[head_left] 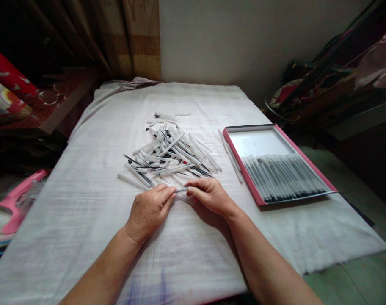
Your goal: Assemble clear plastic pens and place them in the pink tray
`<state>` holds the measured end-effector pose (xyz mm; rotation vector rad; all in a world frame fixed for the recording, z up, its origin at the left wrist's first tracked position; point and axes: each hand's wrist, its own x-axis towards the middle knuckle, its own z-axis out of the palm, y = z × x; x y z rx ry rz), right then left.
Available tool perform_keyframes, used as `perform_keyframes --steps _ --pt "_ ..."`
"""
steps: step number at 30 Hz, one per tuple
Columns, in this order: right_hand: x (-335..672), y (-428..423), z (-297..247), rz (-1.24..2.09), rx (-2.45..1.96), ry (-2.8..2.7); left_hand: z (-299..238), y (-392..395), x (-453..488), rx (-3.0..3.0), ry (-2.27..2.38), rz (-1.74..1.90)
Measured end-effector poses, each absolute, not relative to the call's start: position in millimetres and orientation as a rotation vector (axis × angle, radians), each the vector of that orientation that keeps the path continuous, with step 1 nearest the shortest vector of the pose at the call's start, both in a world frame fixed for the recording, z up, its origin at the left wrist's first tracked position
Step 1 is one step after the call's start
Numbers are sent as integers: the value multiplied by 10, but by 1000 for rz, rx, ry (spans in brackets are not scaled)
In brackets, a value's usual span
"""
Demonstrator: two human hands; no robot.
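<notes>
A loose heap of white pen barrels and thin black refills (169,154) lies in the middle of a white cloth-covered table (85,203). My left hand (150,209) and my right hand (210,195) meet just in front of the heap, fingers closed, both pinching one slim pen piece (180,190) between them. To the right a shallow pink-edged tray (259,142) holds a neat row of several finished pens (283,176).
Two loose white tubes (231,156) lie beside the tray's left edge. A few more pieces (169,115) lie behind the heap. A pink plastic object (13,203) sits off the table's left side. A wooden shelf with red items (9,91) stands at far left.
</notes>
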<state>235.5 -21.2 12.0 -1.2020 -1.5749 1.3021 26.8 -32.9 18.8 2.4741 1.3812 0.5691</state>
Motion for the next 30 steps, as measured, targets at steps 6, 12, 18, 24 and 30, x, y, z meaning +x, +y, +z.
perform_keyframes --steps 6,12,18,24,30 --pt "2352 -202 100 1349 -1204 -1541 143 -323 285 2397 1368 611" --pt "2334 -200 152 1404 -1199 -1491 118 -313 308 2371 1321 728" --pt "2408 -159 273 1250 -1209 -1283 143 -235 226 2316 1361 900" --pt "2350 -173 318 1357 -1106 -1139 70 -236 283 2147 1339 1026" --pt "2377 -182 362 1189 -1090 -1155 25 -269 346 2113 1227 968"
